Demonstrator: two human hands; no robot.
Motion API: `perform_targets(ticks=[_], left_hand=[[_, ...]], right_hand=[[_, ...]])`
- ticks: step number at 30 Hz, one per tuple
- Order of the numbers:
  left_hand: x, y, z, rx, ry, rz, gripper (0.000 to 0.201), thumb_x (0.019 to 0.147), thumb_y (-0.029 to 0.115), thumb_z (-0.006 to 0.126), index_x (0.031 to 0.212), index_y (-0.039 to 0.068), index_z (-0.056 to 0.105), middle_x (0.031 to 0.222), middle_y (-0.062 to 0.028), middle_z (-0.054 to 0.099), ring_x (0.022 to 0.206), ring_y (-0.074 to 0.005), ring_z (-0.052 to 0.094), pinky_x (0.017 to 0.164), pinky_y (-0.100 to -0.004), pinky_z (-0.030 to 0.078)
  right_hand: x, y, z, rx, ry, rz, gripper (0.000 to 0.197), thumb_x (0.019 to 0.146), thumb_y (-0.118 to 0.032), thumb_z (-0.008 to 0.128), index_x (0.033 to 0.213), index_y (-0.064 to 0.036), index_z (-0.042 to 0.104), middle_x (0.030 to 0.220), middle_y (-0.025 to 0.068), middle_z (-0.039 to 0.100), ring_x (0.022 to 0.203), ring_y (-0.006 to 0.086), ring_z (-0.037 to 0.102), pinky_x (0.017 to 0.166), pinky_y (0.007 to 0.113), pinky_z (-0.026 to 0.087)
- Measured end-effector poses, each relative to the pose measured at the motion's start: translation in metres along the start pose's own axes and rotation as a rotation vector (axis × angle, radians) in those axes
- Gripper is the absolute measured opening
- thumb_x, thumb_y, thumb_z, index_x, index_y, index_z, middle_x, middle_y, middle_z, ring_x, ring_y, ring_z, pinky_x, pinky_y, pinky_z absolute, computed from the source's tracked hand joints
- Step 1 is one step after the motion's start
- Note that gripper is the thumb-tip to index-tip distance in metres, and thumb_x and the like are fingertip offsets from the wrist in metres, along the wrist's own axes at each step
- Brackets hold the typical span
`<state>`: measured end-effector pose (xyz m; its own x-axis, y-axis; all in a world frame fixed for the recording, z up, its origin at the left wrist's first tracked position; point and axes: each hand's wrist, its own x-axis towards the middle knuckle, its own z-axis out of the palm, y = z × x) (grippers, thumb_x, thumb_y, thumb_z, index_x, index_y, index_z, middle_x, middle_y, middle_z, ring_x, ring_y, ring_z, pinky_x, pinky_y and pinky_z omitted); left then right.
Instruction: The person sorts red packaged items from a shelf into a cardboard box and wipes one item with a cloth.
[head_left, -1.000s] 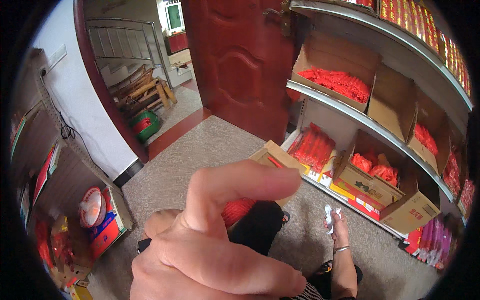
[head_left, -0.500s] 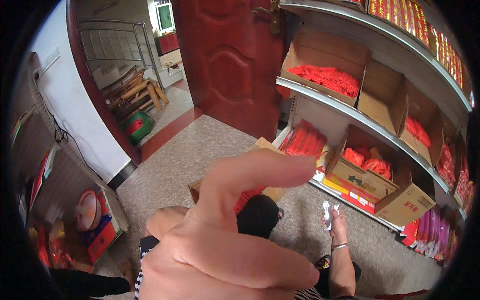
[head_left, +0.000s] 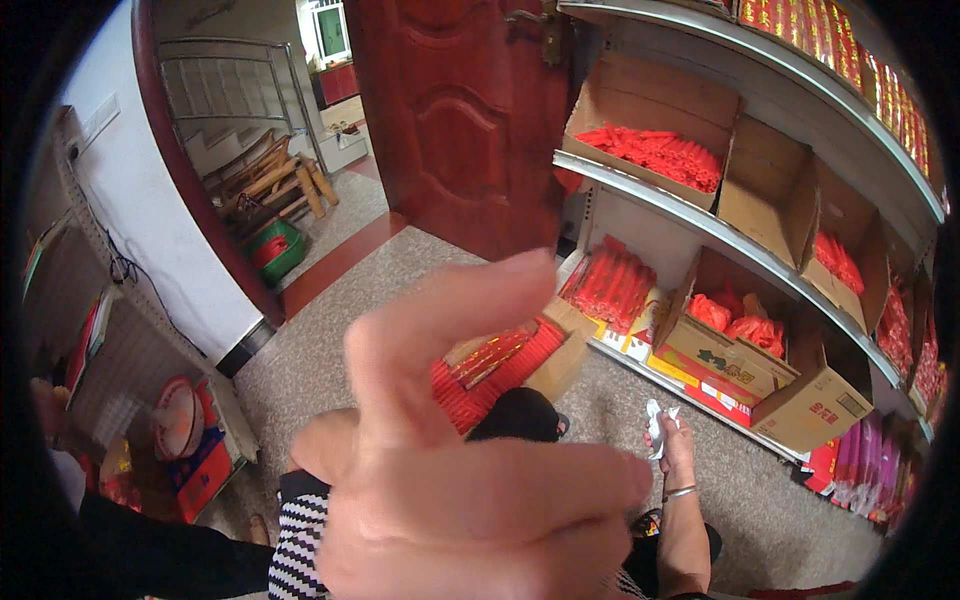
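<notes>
My left hand (head_left: 430,500) is raised very near the camera, blurred, its index finger and thumb held wide apart with nothing between them. Lower right, my right hand (head_left: 679,450), a silver bangle (head_left: 680,492) on its wrist, grips a crumpled white tissue (head_left: 655,425). Behind the raised hand, an open cardboard box (head_left: 562,366) on the floor holds bundles of red sticks (head_left: 465,403), some with gold markings. Part of that box is hidden by the hand and by a dark-clothed knee (head_left: 520,418).
Shelves (head_left: 640,195) on the right carry cardboard boxes (head_left: 725,355) of red packets. A red door (head_left: 455,140) stands ajar. Beyond the doorway are wooden stools (head_left: 300,190) and a green basin (head_left: 285,262). At lower left, a person's dark-clothed leg (head_left: 170,545) shows beside low shelving.
My left hand has shifted left, its index finger tilting upward, and more of the box of red sticks shows. My right hand stays put with the tissue. The person at left has moved slightly.
</notes>
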<state>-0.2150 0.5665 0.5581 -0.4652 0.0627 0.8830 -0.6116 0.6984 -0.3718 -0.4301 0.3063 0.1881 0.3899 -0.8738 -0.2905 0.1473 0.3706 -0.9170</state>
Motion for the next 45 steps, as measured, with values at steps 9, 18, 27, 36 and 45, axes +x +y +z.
perform_targets(ticks=[9, 18, 27, 36, 45], left_hand=[[0.002, 0.025, 0.008, 0.316, -0.195, -0.386, 0.015, 0.075, 0.02, 0.058, 0.083, 0.009, 0.053, 0.065, -0.0018, 0.051, 0.058, -0.0146, 0.054, 0.075, -0.0404, 0.045], [-0.091, -0.003, -0.015, 0.32, -0.342, -0.683, 0.009, 0.062, 0.0, 0.055, 0.069, 0.006, 0.052, 0.064, -0.0042, 0.049, 0.059, -0.0179, 0.051, 0.086, -0.0529, 0.037], [-0.362, -0.041, 0.013, 0.239, -0.49, -1.584, 0.012, 0.081, 0.005, 0.049, 0.086, -0.001, 0.058, 0.081, -0.0192, 0.061, 0.076, -0.0329, 0.061, 0.067, -0.0369, 0.048], [-0.639, -0.059, 0.087, 0.124, -0.742, -2.069, 0.033, 0.075, 0.015, 0.053, 0.105, 0.001, 0.057, 0.099, -0.0273, 0.058, 0.1, -0.0366, 0.056, 0.086, -0.0411, 0.044], [-0.753, -0.105, 0.129, 0.39, -1.089, -2.165, 0.054, 0.08, 0.044, 0.051, 0.093, -0.007, 0.062, 0.099, -0.0278, 0.059, 0.098, -0.039, 0.056, 0.086, -0.0433, 0.044]], right_hand=[[0.003, 0.003, 0.006, -0.069, 0.008, -0.002, 0.022, 0.086, -0.018, 0.054, 0.098, -0.0001, 0.054, 0.072, 0.0105, 0.059, 0.053, 0.017, 0.057, 0.044, 0.026, 0.047], [0.0, -0.002, -0.003, -0.029, 0.032, -0.007, 0.021, 0.089, -0.018, 0.049, 0.097, 0.0008, 0.05, 0.075, 0.0114, 0.058, 0.055, 0.0177, 0.057, 0.043, 0.026, 0.046], [-0.004, -0.004, 0.011, -0.001, 0.023, 0.05, 0.018, 0.088, -0.017, 0.052, 0.096, -0.0006, 0.053, 0.074, 0.0106, 0.06, 0.056, 0.0161, 0.057, 0.046, 0.025, 0.047], [0.0, 0.009, 0.003, -0.079, 0.146, 0.209, 0.019, 0.089, -0.016, 0.05, 0.098, 0.0006, 0.052, 0.076, 0.0117, 0.06, 0.058, 0.017, 0.058, 0.049, 0.026, 0.049], [0.017, 0.042, -0.004, -0.148, 0.269, 0.352, 0.027, 0.082, -0.025, 0.059, 0.095, -0.0018, 0.054, 0.073, 0.0094, 0.06, 0.057, 0.017, 0.06, 0.05, 0.028, 0.049]])
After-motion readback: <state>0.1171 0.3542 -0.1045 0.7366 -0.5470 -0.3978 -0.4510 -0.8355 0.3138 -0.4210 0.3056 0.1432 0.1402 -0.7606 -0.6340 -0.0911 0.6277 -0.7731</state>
